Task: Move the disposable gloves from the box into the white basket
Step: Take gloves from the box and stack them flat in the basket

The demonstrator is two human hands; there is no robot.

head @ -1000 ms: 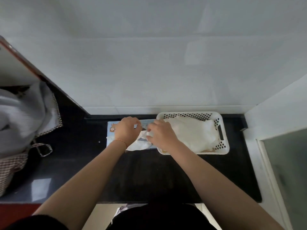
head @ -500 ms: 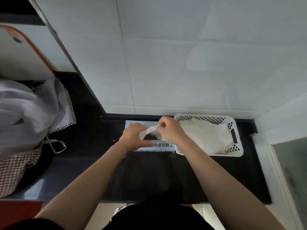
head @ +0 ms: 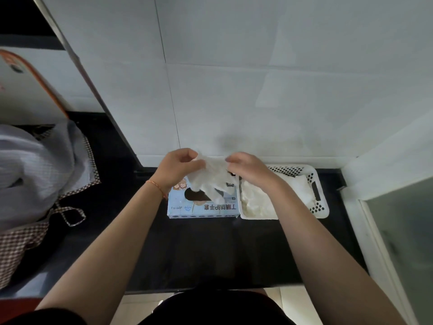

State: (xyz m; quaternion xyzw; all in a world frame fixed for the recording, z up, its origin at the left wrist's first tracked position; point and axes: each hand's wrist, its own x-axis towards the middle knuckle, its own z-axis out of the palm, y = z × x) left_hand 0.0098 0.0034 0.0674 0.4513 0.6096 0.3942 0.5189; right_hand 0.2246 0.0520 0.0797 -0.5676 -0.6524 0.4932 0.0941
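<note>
A thin, translucent white glove (head: 212, 177) is held stretched between the two hands above the box (head: 202, 204). Its upper edge is pinched by the curled fingers of the left hand (head: 179, 168) at 9 o'clock of the glove and by the curled fingers of the right hand (head: 248, 170) at 3 o'clock; its limp finger ends hang down toward the dark oval opening in the box top. The box is rectangular, pale blue printed cardboard, laid flat on the glossy black counter (head: 210, 249). The white basket (head: 319, 202), rigid plastic with rounded corners, perforated walls and a slot handle, is set just beside the box at 3 o'clock, the two sides touching or nearly so. Crumpled white gloves (head: 255, 202) are heaped inside it. A bare stretch of counter is seen at 6 o'clock of both, up to the front edge. White tiled wall (head: 257, 102) closes off 12 o'clock. Ribbed grey cloth with checked trim (head: 35, 174) is draped at far 9 o'clock.
</note>
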